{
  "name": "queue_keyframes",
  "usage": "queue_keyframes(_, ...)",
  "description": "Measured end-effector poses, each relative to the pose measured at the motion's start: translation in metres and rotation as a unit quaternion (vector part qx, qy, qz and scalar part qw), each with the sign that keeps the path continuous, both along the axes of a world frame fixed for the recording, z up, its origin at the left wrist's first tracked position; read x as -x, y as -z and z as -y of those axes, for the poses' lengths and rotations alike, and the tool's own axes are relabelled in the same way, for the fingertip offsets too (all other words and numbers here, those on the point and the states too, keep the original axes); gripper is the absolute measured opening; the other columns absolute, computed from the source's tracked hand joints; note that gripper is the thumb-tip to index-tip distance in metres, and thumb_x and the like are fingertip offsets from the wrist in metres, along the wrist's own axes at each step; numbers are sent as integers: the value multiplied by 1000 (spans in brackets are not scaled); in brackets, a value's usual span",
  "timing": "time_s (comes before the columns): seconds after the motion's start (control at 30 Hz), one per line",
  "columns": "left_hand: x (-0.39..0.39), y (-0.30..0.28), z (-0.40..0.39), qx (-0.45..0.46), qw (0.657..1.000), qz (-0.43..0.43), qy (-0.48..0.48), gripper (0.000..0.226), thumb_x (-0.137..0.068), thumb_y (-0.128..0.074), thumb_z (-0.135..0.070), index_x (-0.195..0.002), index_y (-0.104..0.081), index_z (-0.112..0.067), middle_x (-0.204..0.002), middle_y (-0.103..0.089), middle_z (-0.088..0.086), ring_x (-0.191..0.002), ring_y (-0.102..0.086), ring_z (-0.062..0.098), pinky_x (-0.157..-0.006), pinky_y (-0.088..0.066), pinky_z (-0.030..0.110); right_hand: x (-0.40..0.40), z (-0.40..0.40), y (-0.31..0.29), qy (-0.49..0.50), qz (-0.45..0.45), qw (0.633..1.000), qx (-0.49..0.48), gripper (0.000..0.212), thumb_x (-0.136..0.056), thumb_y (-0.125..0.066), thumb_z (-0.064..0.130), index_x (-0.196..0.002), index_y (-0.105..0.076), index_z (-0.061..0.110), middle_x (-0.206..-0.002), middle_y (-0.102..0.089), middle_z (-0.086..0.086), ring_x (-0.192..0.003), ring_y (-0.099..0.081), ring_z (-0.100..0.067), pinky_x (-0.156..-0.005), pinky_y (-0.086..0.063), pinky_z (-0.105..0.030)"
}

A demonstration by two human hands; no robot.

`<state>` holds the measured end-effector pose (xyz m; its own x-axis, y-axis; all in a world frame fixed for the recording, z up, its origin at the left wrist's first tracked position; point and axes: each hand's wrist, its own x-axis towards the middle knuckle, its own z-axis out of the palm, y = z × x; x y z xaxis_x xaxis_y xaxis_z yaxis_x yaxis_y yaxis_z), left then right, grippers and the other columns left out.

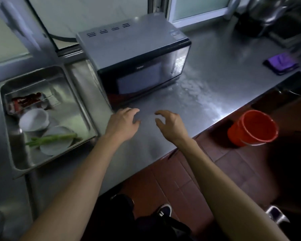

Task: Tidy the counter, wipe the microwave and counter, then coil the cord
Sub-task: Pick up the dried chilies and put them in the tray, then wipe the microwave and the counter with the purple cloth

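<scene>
A grey microwave (132, 54) with a dark glass door stands on the steel counter (215, 80). Its black cord (59, 38) runs from its back left up along the wall. A folded purple cloth (281, 63) lies far right on the counter. My left hand (123, 122) and my right hand (170, 126) hover just above the counter in front of the microwave, a hand's width apart. Both have loosely spread fingers and hold nothing.
A steel tray (19, 159) at the left holds a white bowl (33, 120), a white plate (56, 145) with green stalks (50, 139), and a small container of red food (24, 101). An orange bucket (252, 127) stands on the tiled floor right of me. Wet smears shine on the counter beside the microwave.
</scene>
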<state>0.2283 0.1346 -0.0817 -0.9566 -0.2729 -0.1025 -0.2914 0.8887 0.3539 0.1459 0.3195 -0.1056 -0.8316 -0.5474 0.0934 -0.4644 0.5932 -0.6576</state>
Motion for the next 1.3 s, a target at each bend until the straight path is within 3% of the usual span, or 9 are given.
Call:
queue_keyframes(0.27,43,-27,-126,11,996,-31,83,48,-98,-54,-42,-141,-53,-22,-141,-55,0,-128,-49,26,-104,-42,40,17,-138,-20,77,14,996,-48,37,-96,-61,24,-132,-62,15,-133,-64,-6,-119,-59,-28,-100,-47,-40)
queue_keyframes(0.47,79,-36,-192,7,989,-25,146,47,-100,-52,-41,-142,-51,-21,-144,-53,1,-131,-46,25,-107,-40,39,32,-208,-23,157,22,986,-46,38,-90,-62,25,-128,-64,19,-122,-68,-3,-106,-64,-24,-95,-49,-39)
queue_keyframes(0.57,102,-33,-216,3,985,-15,174,47,-100,-51,-41,-143,-50,-22,-145,-53,0,-133,-46,24,-107,-41,39,42,-232,-22,193,25,980,-46,38,-88,-62,21,-125,-66,19,-117,-70,0,-107,-63,-21,-92,-50,-36)
queue_keyframes(0.67,132,-22,-235,-5,980,-6,197,46,-100,-51,-41,-142,-51,-22,-144,-54,0,-131,-48,25,-106,-42,40,58,-253,-16,206,19,977,-53,38,-87,-63,18,-125,-67,16,-124,-69,-1,-113,-63,-22,-95,-50,-37)
queue_keyframes(0.9,223,0,-267,-66,974,4,216,46,-99,-51,-42,-141,-52,-24,-142,-55,-1,-127,-51,25,-103,-44,39,122,-286,-14,230,9,968,-97,28,-85,-65,13,-113,-70,12,-116,-71,-5,-107,-64,-29,-87,-53,-48)
queue_keyframes(1.1,304,-5,-298,-61,963,-17,264,44,-99,-51,-41,-140,-53,-23,-141,-56,-3,-128,-51,24,-102,-44,38,187,-314,-25,269,-8,958,-95,34,-88,-66,15,-122,-68,14,-123,-69,-3,-112,-62,-26,-93,-50,-40)
queue_keyframes(1.3,361,-6,-354,-54,948,-1,314,44,-99,-52,-41,-140,-53,-25,-142,-56,-1,-128,-51,26,-103,-44,40,225,-365,-22,316,5,946,-77,36,-92,-65,16,-127,-66,11,-127,-67,-6,-116,-61,-26,-95,-51,-40)
